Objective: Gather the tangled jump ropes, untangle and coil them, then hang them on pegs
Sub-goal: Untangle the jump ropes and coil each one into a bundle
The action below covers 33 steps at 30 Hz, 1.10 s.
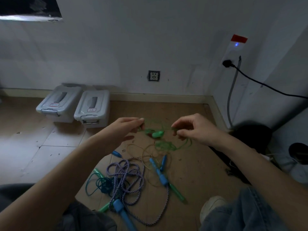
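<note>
A thin green jump rope (165, 145) hangs tangled in the air between my hands, its green handles (157, 134) dangling in the middle. My left hand (126, 130) pinches one strand at the left. My right hand (195, 129) pinches another strand at the right. On the brown floor below lie a purple-and-white braided rope (126, 174) with blue handles (120, 208), a teal thin rope (98, 183) with green handles, and a thin yellowish rope (150, 152) with blue handles (158, 169).
Two grey lidded storage boxes (75, 105) stand against the back wall at left. A wall socket (154, 75) sits at centre, and a black cable (266, 85) runs from a plug at right. My knees and a white shoe (211, 207) frame the pile.
</note>
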{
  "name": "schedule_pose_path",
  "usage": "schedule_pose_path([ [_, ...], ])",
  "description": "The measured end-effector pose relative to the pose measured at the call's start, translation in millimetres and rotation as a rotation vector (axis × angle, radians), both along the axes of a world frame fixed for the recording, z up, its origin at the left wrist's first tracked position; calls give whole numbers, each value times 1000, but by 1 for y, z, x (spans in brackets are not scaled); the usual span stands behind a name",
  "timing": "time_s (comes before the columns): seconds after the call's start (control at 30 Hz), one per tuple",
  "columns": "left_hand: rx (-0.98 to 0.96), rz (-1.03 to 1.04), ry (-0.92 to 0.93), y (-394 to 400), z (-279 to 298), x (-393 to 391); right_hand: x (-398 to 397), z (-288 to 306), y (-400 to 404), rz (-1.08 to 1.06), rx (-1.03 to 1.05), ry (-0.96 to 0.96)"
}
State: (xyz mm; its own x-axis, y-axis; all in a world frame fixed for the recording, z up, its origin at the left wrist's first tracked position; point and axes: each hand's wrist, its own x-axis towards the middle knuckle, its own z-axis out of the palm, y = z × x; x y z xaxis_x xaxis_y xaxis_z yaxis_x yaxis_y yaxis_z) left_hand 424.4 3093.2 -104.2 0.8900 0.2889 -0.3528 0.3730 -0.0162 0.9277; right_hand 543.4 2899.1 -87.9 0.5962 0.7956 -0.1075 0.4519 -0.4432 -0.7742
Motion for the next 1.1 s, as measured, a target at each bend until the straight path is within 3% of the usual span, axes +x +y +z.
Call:
schedule_pose_path([
  [0.1,-57,61,-78,-3,2,2,0,3,1,-71,106,33],
  [0.27,-150,-4,-147,-6,7,1,-11,5,2,14,156,243],
  [0.3,-88,-47,-161,-6,7,1,-12,4,2,22,159,250],
  [0.37,216,-139,-170,-4,4,0,-10,1,5,-48,205,214],
  [0.47,764,-131,-93,0,-9,2,1,-2,4,-370,372,158],
  [0.53,899,-89,-48,3,-16,1,6,-2,2,-448,409,129],
  [0.6,798,-118,-41,6,-17,2,5,0,1,-404,389,162],
  [0.7,408,-234,-72,-1,-7,1,-4,7,1,-201,285,261],
  [0.83,446,-345,-318,-18,-1,4,-18,12,5,71,235,226],
  [0.93,360,-286,-322,-21,5,3,-14,10,6,-79,319,88],
  [1.0,367,-269,-271,-18,2,4,-10,5,5,-231,368,8],
  [1.1,420,-279,-269,-13,1,7,-10,-2,8,-285,350,-68],
])
